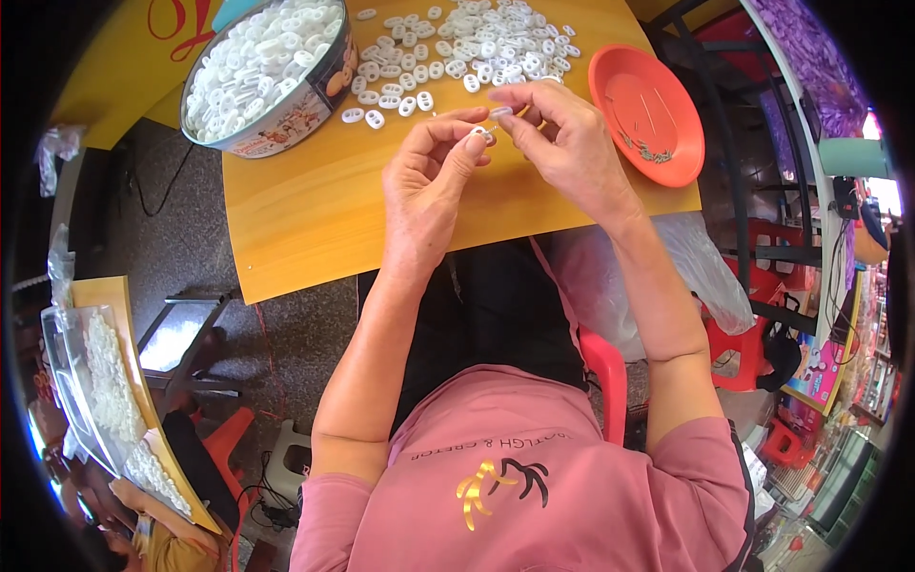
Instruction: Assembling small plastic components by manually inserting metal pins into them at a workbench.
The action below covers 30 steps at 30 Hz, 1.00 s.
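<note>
Above the near half of the wooden table, my two hands meet with their fingertips close together. My left hand (426, 183) is closed, thumb and fingers pinching a small white oval plastic piece with holes (483, 134). My right hand (570, 143) pinches another white piece (500, 112), seen nearly edge-on, just above and right of the first. Something thin seems to run between the two pieces, too small to make out. Beyond my hands lies a loose heap of the same white oval pieces (505, 43), with single ones scattered to its left.
A round printed tub (276, 141) heaped with white pieces stands at the table's left. On the right, an orange-red plastic dish (672, 172) holds small metal bits and thin sticks. Clear plastic sheeting (610, 276) hangs under the table edge. Another person's arm (157, 505) shows at lower left.
</note>
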Motion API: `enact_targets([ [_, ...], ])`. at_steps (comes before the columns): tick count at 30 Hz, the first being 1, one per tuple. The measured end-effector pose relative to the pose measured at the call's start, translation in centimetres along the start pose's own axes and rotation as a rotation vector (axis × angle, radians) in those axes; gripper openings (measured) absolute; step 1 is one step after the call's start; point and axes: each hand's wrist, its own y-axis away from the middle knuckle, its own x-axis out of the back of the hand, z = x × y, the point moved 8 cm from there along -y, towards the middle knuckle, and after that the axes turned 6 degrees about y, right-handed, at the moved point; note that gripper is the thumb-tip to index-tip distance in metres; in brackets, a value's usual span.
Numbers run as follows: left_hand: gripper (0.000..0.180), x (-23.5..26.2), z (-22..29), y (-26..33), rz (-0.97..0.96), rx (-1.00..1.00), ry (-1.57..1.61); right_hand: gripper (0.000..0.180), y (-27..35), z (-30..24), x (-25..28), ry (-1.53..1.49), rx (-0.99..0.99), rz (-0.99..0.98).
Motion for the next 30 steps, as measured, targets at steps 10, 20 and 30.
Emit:
enact_targets([
  [10, 0.015, 0.1, -0.2, 0.1, 0.046, 0.056, 0.066, 0.023, 1.0, 1.8, -1.1, -0.332, -0.222, 0.01],
  [20, 0.015, 0.3, -0.3, 0.2, 0.053, 0.095, 0.022, 0.023, 1.4, 0.0, -0.8, -0.413, -0.181, -0.04],
  [30, 0.016, 0.2, -0.4, 0.1, 0.031, 0.127, 0.007, 0.017, 1.4, -1.4, -0.4, -0.171, 0.049, 0.057],
])
